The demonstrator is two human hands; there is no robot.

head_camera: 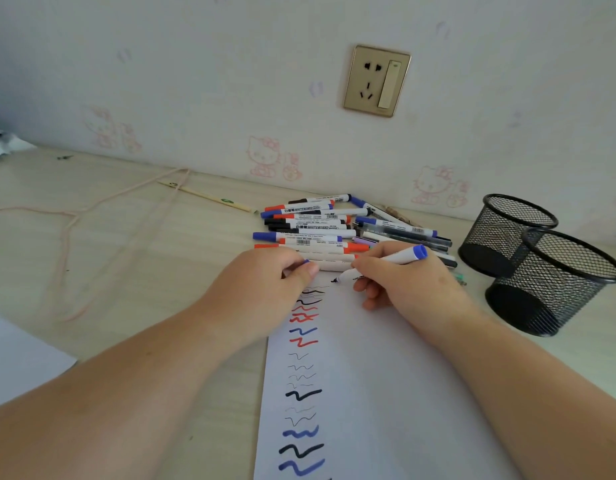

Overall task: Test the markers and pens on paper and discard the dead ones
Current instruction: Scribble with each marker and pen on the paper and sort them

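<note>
My right hand (400, 278) grips an uncapped white marker (393, 260) with a blue end, its tip touching the top of the white paper (362, 375). A column of black, red and blue squiggles (301, 375) runs down the paper's left side. My left hand (268, 282) lies at the paper's upper left corner, fingers curled around a small blue piece, apparently the cap (305, 261). A pile of whiteboard markers and pens (334, 226) lies just behind both hands.
Two black mesh pen holders (542, 265) stand at the right, tilted in this wide view. A pale cord (91, 216) and a thin stick (209, 197) lie on the wooden desk at left. A wall with a socket (377, 80) is behind. White sheet corner (19, 358) at left.
</note>
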